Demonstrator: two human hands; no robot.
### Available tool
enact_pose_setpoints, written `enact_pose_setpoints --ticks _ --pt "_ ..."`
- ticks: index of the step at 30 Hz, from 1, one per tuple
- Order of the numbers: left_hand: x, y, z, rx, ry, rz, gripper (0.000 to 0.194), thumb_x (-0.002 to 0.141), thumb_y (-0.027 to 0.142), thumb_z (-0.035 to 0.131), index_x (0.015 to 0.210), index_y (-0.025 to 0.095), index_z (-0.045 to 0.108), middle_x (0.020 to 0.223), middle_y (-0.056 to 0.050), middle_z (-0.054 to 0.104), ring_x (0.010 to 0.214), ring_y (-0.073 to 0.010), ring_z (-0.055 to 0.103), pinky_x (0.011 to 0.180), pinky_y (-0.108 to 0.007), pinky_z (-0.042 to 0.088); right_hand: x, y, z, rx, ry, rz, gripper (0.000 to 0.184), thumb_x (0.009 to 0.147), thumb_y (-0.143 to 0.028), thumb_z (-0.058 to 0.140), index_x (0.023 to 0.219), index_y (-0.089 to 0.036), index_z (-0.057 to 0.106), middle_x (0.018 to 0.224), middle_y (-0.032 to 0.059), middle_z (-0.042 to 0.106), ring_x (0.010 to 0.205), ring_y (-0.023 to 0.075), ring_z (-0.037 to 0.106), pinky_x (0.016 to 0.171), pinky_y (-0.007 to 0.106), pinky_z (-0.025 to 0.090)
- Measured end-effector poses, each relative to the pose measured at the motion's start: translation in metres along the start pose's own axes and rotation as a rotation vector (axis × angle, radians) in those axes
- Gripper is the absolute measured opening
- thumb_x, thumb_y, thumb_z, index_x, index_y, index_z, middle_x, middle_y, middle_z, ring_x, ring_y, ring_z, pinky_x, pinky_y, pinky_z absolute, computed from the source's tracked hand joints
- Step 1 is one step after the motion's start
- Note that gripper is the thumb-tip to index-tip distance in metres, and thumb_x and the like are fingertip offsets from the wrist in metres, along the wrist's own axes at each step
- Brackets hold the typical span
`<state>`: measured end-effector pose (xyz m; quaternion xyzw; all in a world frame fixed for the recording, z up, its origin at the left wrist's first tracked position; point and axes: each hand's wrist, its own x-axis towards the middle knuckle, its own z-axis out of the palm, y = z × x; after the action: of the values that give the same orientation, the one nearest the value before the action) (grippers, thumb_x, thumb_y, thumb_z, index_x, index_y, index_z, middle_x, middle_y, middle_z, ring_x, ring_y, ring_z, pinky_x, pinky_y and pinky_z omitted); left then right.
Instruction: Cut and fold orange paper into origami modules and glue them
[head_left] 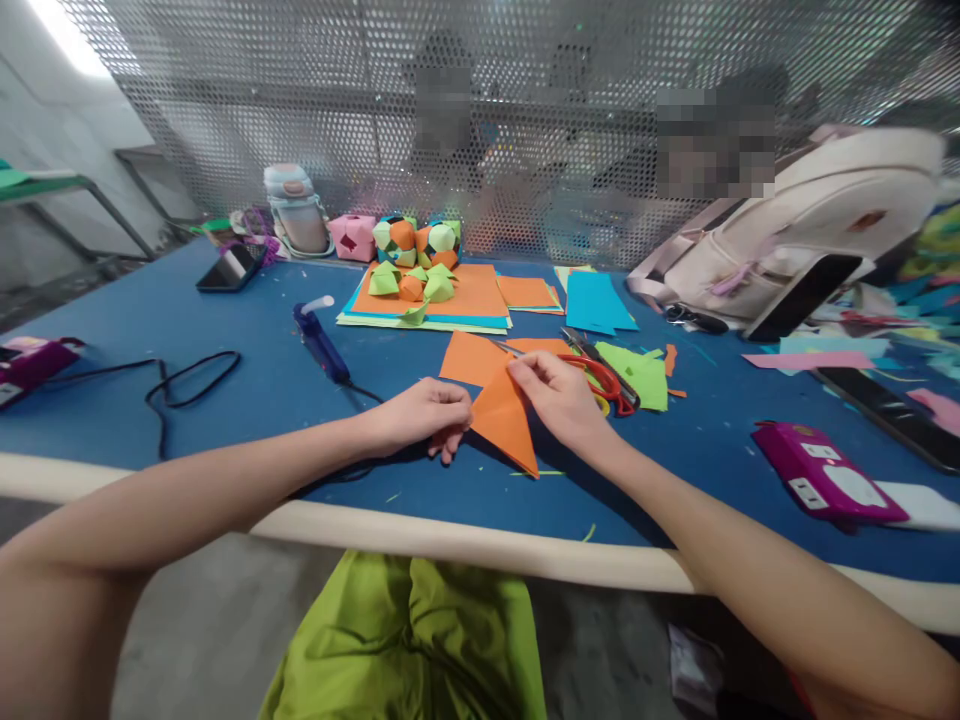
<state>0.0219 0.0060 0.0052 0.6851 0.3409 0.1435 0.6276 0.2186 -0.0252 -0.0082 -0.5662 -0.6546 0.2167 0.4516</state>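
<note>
Between my hands is an orange sheet of paper [504, 418], folded into a triangle with one point toward me. My left hand [429, 415] pinches its left corner. The fingers of my right hand [556, 395] are closed on its upper right edge. Behind it lie flat orange paper pieces [469, 358]. Red-handled scissors [616, 388] rest just beyond my right hand, with a dark slim tool [611, 368] beside them and green paper scraps [641, 375] to their right. A blue glue gun [321, 340] lies left of my left hand, its cord running under my wrist.
Folded green and orange paper pieces [441, 283] sit on stacked sheets [480, 290]. Behind are paper balls [439, 243], a pink paper box [352, 237] and a bottle [296, 210]. Blue sheets [598, 302], a backpack [802, 220], phones and a purple power strip [825, 475] lie rightward.
</note>
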Motion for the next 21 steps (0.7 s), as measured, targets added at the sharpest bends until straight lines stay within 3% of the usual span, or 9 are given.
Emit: enact_pose_setpoints --ticks 3,7,9,15,18,20,21 --pt "-0.003 0.006 -0.008 0.135 -0.022 -0.123 0.012 0.069 0.019 0.045 0.057 0.017 0.046 0.041 0.002 0.053 0.034 -0.0088 0.051 0.033 -0.015 0.028 -0.004 0.002 -0.004 -0.108 0.082 -0.233 0.019 0.090 -0.034 0.045 0.091 -0.019 0.057 0.085 0.0061 0.061 0.077 0.0173 0.057 0.070 0.030 0.044" --pt "-0.004 0.014 -0.020 0.321 -0.097 -0.214 0.013 0.069 0.022 0.046 0.056 0.017 0.046 0.041 0.003 0.051 0.033 -0.0088 0.049 0.032 -0.016 0.025 -0.013 0.005 -0.006 -0.298 -0.155 -0.695 0.016 0.089 -0.021 0.048 0.092 -0.018 0.063 0.089 0.0095 0.067 0.086 0.0196 0.060 0.077 0.034 0.048" --pt "-0.003 0.015 -0.025 0.393 -0.127 -0.234 0.014 0.069 0.024 0.046 0.057 0.017 0.046 0.041 0.003 0.050 0.034 -0.0092 0.049 0.033 -0.016 0.026 -0.016 0.009 -0.003 -0.333 -0.258 -0.818 0.017 0.089 -0.018 0.049 0.096 -0.016 0.064 0.097 0.0110 0.068 0.090 0.0205 0.062 0.079 0.036 0.051" --pt "-0.002 0.012 -0.030 0.708 -0.130 -0.186 0.019 0.074 0.028 0.044 0.061 0.017 0.049 0.049 0.002 0.053 0.039 -0.0113 0.052 0.041 -0.021 0.038 -0.020 0.017 0.003 -0.445 -0.348 -0.885 0.026 0.090 -0.024 0.052 0.106 -0.008 0.063 0.110 0.0186 0.067 0.106 0.0259 0.061 0.089 0.043 0.052" --pt "-0.009 0.011 -0.021 1.089 0.049 -0.039 0.021 0.078 0.031 0.046 0.064 0.016 0.051 0.061 -0.004 0.059 0.056 -0.0169 0.059 0.051 -0.025 0.041 -0.021 0.016 0.002 -0.481 -0.355 -0.877 0.027 0.090 -0.026 0.051 0.107 -0.008 0.063 0.111 0.0179 0.067 0.109 0.0267 0.060 0.091 0.044 0.051" --pt "-0.015 0.010 -0.010 1.266 0.237 0.102 0.019 0.083 0.030 0.044 0.081 0.016 0.056 0.077 -0.007 0.063 0.071 -0.0199 0.060 0.058 -0.027 0.044 -0.021 0.015 0.002 -0.480 -0.361 -0.863 0.028 0.090 -0.027 0.051 0.107 -0.009 0.063 0.111 0.0168 0.067 0.108 0.0264 0.061 0.092 0.045 0.051" --pt "-0.018 0.008 -0.003 1.290 0.224 0.234 0.018 0.085 0.026 0.042 0.087 0.015 0.056 0.084 -0.008 0.063 0.077 -0.0196 0.060 0.064 -0.028 0.045 -0.020 0.015 0.002 -0.476 -0.365 -0.857 0.027 0.090 -0.027 0.051 0.107 -0.010 0.064 0.111 0.0162 0.067 0.107 0.0262 0.061 0.091 0.045 0.051"
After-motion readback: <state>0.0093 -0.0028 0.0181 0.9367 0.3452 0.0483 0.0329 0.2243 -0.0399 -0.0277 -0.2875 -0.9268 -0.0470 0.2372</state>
